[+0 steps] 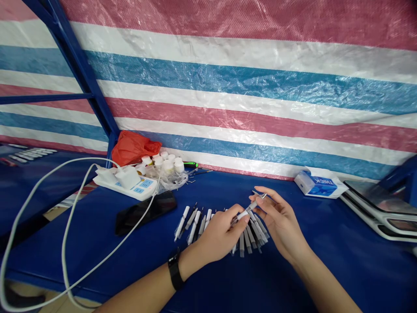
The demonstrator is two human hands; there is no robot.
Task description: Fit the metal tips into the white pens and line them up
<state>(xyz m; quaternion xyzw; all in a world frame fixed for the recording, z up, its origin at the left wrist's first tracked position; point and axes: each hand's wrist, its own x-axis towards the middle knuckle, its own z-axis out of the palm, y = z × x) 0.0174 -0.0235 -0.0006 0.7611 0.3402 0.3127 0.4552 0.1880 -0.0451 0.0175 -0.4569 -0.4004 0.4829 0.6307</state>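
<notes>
My left hand (220,234), with a black band on its wrist, is closed around the barrel of a white and grey pen (248,209). The pen slants up to the right and ends in a silvery pointed tip. At that end, the thumb and fingers of my right hand (282,224) pinch the pen near its tip. Below both hands lies a row of white and grey pens (194,222), some in clear wrappers. My left hand covers the middle of this row.
Left of the pens, a black phone (146,212) lies by a white power strip (143,188) with looping white cables (67,234). Behind are white-capped bottles (168,166) and a red bag (133,147). A tissue pack (319,183) and stacked flat devices (384,208) stand at right.
</notes>
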